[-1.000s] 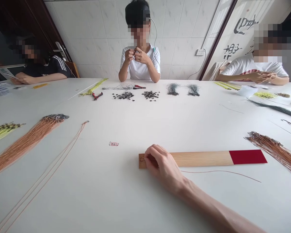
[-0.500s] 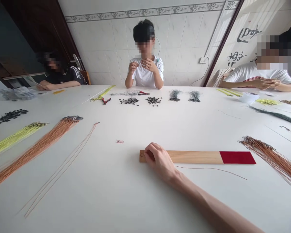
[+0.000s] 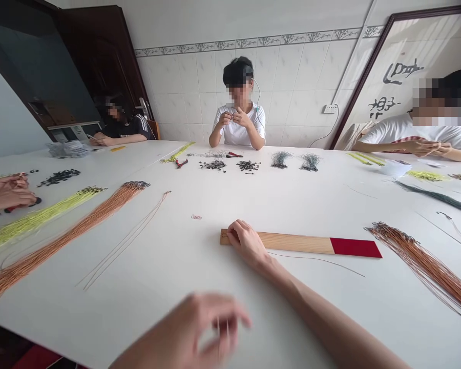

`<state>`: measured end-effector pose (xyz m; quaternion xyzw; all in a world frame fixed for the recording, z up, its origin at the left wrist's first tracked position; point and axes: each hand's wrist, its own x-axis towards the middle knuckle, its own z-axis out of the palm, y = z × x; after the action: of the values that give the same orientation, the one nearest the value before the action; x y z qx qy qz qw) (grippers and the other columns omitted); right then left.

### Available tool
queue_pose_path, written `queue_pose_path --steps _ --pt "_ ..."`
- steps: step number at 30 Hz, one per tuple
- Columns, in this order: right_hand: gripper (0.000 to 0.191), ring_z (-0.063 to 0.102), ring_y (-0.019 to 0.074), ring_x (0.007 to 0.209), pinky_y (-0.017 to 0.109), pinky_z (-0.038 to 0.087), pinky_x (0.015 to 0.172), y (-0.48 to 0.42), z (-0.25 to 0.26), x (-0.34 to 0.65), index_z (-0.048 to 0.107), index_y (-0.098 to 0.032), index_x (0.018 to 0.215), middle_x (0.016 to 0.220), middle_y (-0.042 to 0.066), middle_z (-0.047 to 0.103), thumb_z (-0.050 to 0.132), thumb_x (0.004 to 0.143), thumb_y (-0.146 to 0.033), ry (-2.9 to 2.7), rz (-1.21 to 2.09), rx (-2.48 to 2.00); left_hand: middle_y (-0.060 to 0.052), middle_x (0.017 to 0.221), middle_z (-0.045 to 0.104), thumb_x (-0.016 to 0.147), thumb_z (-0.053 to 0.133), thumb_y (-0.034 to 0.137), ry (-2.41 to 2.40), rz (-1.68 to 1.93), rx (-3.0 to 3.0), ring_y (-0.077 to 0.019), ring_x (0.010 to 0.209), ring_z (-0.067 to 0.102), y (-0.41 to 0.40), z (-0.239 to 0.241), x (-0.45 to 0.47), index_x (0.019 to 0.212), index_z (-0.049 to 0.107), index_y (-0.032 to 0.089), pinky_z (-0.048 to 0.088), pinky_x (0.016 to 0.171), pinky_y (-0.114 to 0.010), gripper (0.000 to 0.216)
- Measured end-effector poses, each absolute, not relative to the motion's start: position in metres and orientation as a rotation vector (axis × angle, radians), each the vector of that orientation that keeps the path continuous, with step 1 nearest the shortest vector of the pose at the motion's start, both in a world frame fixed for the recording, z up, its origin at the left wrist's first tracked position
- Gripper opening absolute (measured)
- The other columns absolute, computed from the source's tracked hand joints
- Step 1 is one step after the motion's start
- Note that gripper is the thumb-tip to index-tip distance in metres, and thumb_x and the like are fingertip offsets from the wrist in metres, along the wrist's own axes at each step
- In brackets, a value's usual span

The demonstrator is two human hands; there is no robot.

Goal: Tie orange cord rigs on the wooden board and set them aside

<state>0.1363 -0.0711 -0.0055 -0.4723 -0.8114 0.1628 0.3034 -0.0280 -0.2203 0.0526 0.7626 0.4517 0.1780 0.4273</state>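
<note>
My right hand (image 3: 248, 246) rests on the left end of a flat wooden strip (image 3: 299, 242) with a red right end. Its fingers are pinched together over a thin copper-coloured line (image 3: 311, 257), whose free length curves to the right along the strip's near edge. A small dark loop shows at the strip's left end, partly covered by the fingers. Low in the view, my left hand (image 3: 203, 325) is smeared by motion above the white table. Its fingers are curled, with thin pale streaks between them; a grip cannot be made out.
Bundles of orange lines lie left (image 3: 88, 230) and right (image 3: 426, 256), beside a yellow bundle (image 3: 49, 212). Several loose lines (image 3: 126, 238) and a small printed packet (image 3: 196, 217) lie nearer. Pliers (image 3: 181, 163) and black pieces (image 3: 212, 165) sit farther off. Co-workers' hands are around the table.
My left hand has come into view at the bottom. The right hand stays on the wooden strip's left end. The view has shifted, showing another person's hands at the left edge.
</note>
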Motion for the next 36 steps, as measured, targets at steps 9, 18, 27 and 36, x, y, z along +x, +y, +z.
queue_pose_path --steps 9,18,27,36 --pt "0.018 0.042 0.0125 0.068 0.026 0.037 0.068 -0.071 -0.006 0.137 0.038 -0.019 0.068 0.072 0.001 0.048 0.036 0.083 -0.010 -2.199 0.403 -1.234 -0.002 0.075 0.062 0.069 0.053 0.019 1.515 1.254 1.654 -0.0170 0.070 0.055 -0.085 0.054 0.011 0.072 0.062 0.020 0.041 0.065 -0.028 0.009" --pt "0.019 0.042 0.0132 0.072 0.028 0.037 0.071 -0.069 -0.009 0.137 0.042 -0.018 0.069 0.075 0.001 0.051 0.035 0.084 -0.010 -2.176 0.414 -1.206 -0.003 0.067 0.058 0.065 0.051 0.018 1.414 1.129 1.446 -0.0142 0.064 0.053 -0.020 0.014 -0.010 0.074 0.059 0.017 0.043 0.063 -0.028 0.012" --pt "0.016 0.046 0.0137 0.077 0.029 0.037 0.073 -0.069 -0.007 0.137 0.046 -0.019 0.074 0.081 0.002 0.055 0.035 0.082 -0.011 -2.010 0.575 -1.233 -0.004 0.089 0.062 0.070 0.057 0.020 1.120 0.869 1.719 -0.0173 0.085 0.054 -0.037 0.013 -0.041 0.083 0.064 0.019 0.041 0.078 -0.029 0.015" --pt "0.016 0.041 0.0116 0.060 0.024 0.032 0.058 -0.068 -0.007 0.139 0.049 -0.020 0.072 0.067 -0.002 0.054 0.037 0.083 -0.024 -1.847 0.765 -1.248 -0.005 0.085 0.063 0.072 0.062 0.034 1.070 0.848 1.808 -0.0199 0.084 0.055 -0.043 0.009 -0.034 0.077 0.065 0.020 0.041 0.080 -0.033 0.016"
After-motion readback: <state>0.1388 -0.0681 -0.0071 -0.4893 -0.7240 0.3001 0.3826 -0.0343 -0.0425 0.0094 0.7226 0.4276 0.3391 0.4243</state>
